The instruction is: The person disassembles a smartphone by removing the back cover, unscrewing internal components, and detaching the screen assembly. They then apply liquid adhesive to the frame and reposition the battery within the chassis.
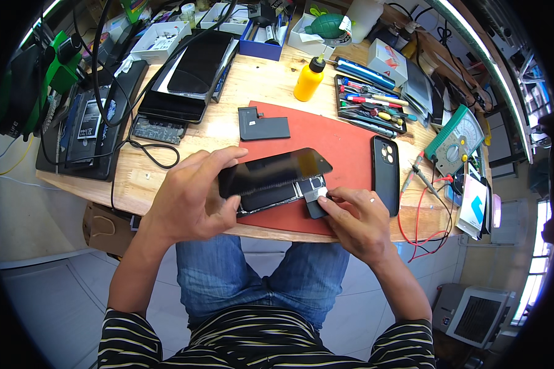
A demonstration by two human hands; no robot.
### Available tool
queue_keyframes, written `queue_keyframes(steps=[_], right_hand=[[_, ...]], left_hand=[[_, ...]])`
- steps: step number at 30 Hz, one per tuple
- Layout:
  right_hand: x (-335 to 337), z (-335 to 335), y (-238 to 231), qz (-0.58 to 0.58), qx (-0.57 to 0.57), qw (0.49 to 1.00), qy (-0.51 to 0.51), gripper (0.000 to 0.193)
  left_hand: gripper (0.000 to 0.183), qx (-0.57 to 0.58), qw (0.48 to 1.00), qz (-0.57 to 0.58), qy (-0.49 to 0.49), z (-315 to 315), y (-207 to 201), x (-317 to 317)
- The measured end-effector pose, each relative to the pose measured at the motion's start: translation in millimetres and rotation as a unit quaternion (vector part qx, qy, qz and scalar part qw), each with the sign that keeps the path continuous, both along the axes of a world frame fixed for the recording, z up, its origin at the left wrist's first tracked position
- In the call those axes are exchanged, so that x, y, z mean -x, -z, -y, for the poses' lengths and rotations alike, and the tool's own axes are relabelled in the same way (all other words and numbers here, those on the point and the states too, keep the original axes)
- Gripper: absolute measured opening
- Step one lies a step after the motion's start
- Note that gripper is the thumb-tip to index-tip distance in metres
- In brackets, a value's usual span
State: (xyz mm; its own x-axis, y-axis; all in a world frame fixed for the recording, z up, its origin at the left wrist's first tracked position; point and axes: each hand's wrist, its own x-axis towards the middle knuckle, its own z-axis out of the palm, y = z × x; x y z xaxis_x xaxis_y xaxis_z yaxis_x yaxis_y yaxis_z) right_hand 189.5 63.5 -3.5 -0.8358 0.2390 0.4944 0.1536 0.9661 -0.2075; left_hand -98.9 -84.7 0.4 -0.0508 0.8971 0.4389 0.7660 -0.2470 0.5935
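Note:
An opened smartphone lies over the near half of the red mat [351, 161]. Its dark glass screen [271, 171] is tilted up from the phone body [266, 199], whose inner parts show along the near side. My left hand [188, 195] grips the phone's left end, thumb below and fingers above. At the other end, my right hand [364, 222] pinches a small dark flat piece [314, 210] against the phone's edge; what exactly it is I cannot make out. Beyond the phone rests a black L-shaped phone battery [266, 128]. A black phone case [385, 174] is right of my right hand.
Past the mat stand a yellow bottle [309, 82] and a tray of pens and screwdrivers [369, 101]. A green multimeter [455, 144] with red and black leads sits at right. Stacked tablets [197, 64], a loose cable [144, 144] and small boxes [160, 40] fill the left.

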Motion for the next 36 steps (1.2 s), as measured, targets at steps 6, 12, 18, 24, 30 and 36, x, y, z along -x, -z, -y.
queue_keyframes(steps=[6, 12, 18, 24, 30, 36], right_hand=[[-8.5, -2.9, -12.1, -0.034, 0.051, 0.997, 0.048, 0.035], [-24.7, -7.7, -25.4, 0.027, 0.255, 0.949, 0.184, 0.021], [-20.5, -8.3, -30.3, 0.023, 0.172, 0.943, 0.285, 0.033], [3.4, 2.1, -26.4, 0.009, 0.333, 0.917, 0.219, 0.029], [16.4, 18.8, -14.2, -0.078, 0.5, 0.842, 0.185, 0.048], [1.6, 30.7, -12.0, -0.144, 0.564, 0.791, 0.191, 0.044]], left_hand=[[0.039, 0.005, 1.0, 0.016, -0.019, -1.4, -0.6, 0.9], [0.026, 0.048, 0.982, 0.162, -0.088, -4.4, 0.3, 0.4], [0.024, 0.059, 0.939, 0.309, -0.139, -9.9, 8.2, -3.4], [0.026, 0.044, 0.903, 0.388, -0.178, -2.4, 9.8, -15.4], [0.024, 0.039, 0.9, 0.399, -0.17, -2.4, 13.9, -21.1], [0.023, 0.051, 0.922, 0.344, -0.168, -6.1, 13.8, -27.4]])
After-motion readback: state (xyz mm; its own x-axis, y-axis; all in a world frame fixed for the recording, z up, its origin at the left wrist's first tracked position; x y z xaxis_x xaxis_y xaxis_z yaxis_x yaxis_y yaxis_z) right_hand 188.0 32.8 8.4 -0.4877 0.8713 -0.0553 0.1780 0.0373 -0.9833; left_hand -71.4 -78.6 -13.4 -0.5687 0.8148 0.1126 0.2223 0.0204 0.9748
